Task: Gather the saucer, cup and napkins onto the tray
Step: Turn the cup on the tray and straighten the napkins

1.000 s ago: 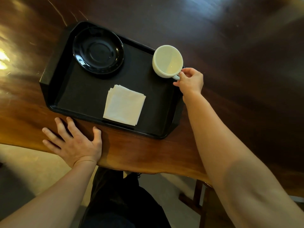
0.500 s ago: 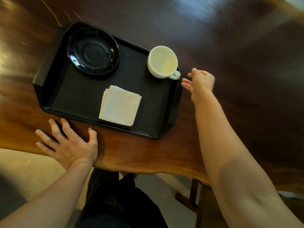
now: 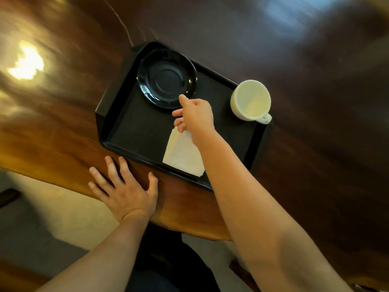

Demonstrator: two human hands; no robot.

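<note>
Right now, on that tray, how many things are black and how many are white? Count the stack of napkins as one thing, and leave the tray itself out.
Black: 1, the saucer
White: 2, the cup and the napkins
Total: 3 things on the tray
</note>
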